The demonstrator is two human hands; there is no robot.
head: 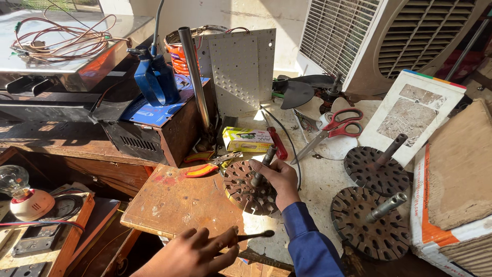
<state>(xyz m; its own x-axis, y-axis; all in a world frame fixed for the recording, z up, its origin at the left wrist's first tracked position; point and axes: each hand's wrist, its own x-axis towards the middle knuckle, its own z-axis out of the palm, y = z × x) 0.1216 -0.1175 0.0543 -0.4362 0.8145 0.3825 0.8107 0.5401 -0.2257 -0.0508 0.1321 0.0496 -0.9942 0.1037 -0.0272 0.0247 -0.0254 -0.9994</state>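
My right hand [281, 179], in a blue sleeve, grips the steel shaft of a dark slotted motor rotor [245, 194] that stands tilted on the worn wooden bench [174, 205]. My left hand [197, 253] is low at the bench's front edge. It holds a thin black brush [256, 235] whose bristle end points right, just below the rotor and not touching it.
Two more rotors [374, 172] [366, 223] lie to the right beside a cardboard box [456, 195]. Behind are red-handled scissors [338, 125], a red screwdriver [278, 143], orange pliers [210, 166], a yellow-green carton [246, 139], a blue oil can [154, 77] and a perforated plate [241, 66].
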